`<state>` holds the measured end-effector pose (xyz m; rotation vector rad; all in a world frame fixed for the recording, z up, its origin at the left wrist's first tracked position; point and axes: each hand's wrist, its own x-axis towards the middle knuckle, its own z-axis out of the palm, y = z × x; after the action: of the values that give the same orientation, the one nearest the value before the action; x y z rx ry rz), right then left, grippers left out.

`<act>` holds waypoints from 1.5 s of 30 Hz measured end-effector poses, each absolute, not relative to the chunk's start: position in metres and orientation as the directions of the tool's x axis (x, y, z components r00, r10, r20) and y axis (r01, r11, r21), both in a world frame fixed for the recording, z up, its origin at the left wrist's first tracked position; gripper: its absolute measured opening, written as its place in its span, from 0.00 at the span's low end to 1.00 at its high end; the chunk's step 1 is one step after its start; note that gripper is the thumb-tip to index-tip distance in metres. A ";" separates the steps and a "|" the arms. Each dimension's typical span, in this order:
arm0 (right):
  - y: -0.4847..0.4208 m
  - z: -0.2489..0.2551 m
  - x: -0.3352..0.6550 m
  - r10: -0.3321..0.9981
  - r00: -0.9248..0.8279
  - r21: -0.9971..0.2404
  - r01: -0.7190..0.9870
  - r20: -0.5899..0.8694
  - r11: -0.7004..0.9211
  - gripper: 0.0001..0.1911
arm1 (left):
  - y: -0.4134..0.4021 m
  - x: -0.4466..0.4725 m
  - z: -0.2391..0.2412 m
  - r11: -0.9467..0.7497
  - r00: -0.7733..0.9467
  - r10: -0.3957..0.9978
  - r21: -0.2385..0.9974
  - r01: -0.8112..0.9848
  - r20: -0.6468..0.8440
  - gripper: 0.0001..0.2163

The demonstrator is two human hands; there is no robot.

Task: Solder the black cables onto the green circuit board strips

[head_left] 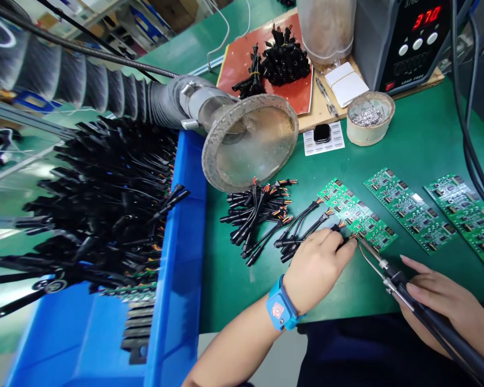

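My left hand point(317, 263), with a blue strap at the wrist, pinches a short black cable whose coloured wire ends meet the lower edge of a green circuit board point(357, 215). My right hand point(443, 295) is wrapped round a soldering iron point(399, 282) with a thin metal feed tube along it. The iron's tip touches or nearly touches the board right by my left fingertips. Several black cables point(306, 231) lead from the board's left edge. More loose cables point(258, 212) lie piled to the left. My fingers partly hide the held cable.
A blue bin point(189, 242) full of black cables stands at left. A round fume extractor hood point(252, 142) hangs over the bench. Further boards point(409, 209) lie at right. Behind are a tub of solder bits point(369, 118) and a soldering station point(407, 43) reading 370.
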<state>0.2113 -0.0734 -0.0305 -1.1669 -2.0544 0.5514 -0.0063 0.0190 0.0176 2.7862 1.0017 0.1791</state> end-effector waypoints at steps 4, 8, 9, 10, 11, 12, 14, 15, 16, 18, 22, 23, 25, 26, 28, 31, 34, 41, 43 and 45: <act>-0.071 -0.027 0.210 0.876 -0.349 -0.662 0.576 0.332 0.480 0.08 | 0.017 -0.005 0.020 -0.760 0.765 0.642 0.175 0.625 0.056 0.13; -0.066 -0.020 0.209 0.874 -0.329 -0.659 0.574 0.358 0.485 0.08 | 0.016 -0.003 0.020 -0.765 0.767 0.640 0.143 0.628 0.049 0.13; -0.065 -0.019 0.209 0.867 -0.330 -0.651 0.572 0.375 0.499 0.08 | 0.015 -0.003 0.020 -0.765 0.766 0.640 0.133 0.630 0.049 0.13; -0.064 -0.017 0.209 0.859 -0.332 -0.643 0.571 0.388 0.511 0.08 | 0.015 -0.002 0.020 -0.765 0.766 0.641 0.122 0.632 0.050 0.13; -0.063 -0.015 0.208 0.856 -0.334 -0.637 0.573 0.393 0.516 0.08 | 0.014 -0.002 0.020 -0.766 0.766 0.641 0.110 0.633 0.052 0.13; -0.062 -0.014 0.208 0.854 -0.339 -0.634 0.573 0.393 0.519 0.08 | 0.014 -0.002 0.020 -0.767 0.766 0.641 0.100 0.634 0.053 0.13; -0.060 -0.011 0.207 0.853 -0.347 -0.635 0.570 0.390 0.522 0.08 | 0.013 -0.001 0.020 -0.768 0.767 0.640 0.085 0.635 0.055 0.13; -0.060 -0.010 0.207 0.853 -0.350 -0.637 0.567 0.387 0.522 0.08 | 0.013 0.000 0.021 -0.769 0.767 0.639 0.079 0.635 0.055 0.13; -0.059 -0.010 0.207 0.853 -0.351 -0.640 0.563 0.387 0.522 0.07 | 0.012 0.000 0.021 -0.768 0.767 0.640 0.076 0.636 0.055 0.13; -0.057 -0.009 0.207 0.849 -0.355 -0.638 0.560 0.391 0.528 0.06 | 0.011 0.001 0.021 -0.767 0.765 0.642 0.070 0.638 0.054 0.12; -0.057 -0.007 0.209 0.859 -0.326 -0.635 0.580 0.393 0.511 0.05 | 0.010 0.004 0.021 -0.761 0.760 0.649 0.056 0.647 0.042 0.12; -0.059 -0.007 0.210 0.872 -0.305 -0.650 0.582 0.382 0.489 0.05 | 0.009 0.004 0.021 -0.761 0.760 0.648 0.052 0.646 0.039 0.12; -0.064 -0.007 0.213 0.916 -0.205 -0.708 0.584 0.344 0.397 0.05 | 0.009 0.006 0.021 -0.762 0.761 0.648 0.046 0.646 0.041 0.11; -0.066 -0.006 0.214 0.936 -0.130 -0.743 0.577 0.326 0.338 0.05 | 0.008 0.006 0.021 -0.761 0.760 0.649 0.045 0.647 0.044 0.11; -0.070 -0.006 0.213 0.962 0.023 -0.808 0.547 0.273 0.217 0.06 | 0.007 0.008 0.021 -0.755 0.753 0.656 0.044 0.655 0.045 0.11; -0.067 -0.006 0.207 0.959 0.203 -0.888 0.451 0.196 0.086 0.09 | 0.006 0.009 0.021 -0.741 0.740 0.671 0.043 0.670 0.039 0.10; -0.057 -0.007 0.196 0.937 0.312 -0.943 0.329 0.158 0.049 0.12 | 0.007 0.006 0.021 -0.719 0.719 0.695 0.060 0.692 0.028 0.10; -0.031 -0.002 0.171 0.958 0.234 -0.962 0.254 0.164 0.102 0.10 | 0.023 -0.010 0.012 -0.577 0.576 0.813 0.234 0.782 0.081 0.09; -0.027 0.001 0.169 0.959 0.228 -0.963 0.243 0.170 0.113 0.10 | 0.023 -0.012 0.010 -0.512 0.503 0.857 0.299 0.805 0.112 0.12; -0.024 0.001 0.170 0.959 0.232 -0.964 0.244 0.164 0.106 0.09 | 0.022 -0.011 0.009 -0.486 0.475 0.872 0.314 0.816 0.115 0.14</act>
<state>0.1698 -0.0240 0.0013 -1.3788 -1.2423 0.8026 -0.0114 0.0220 0.0094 2.5063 1.4578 0.3840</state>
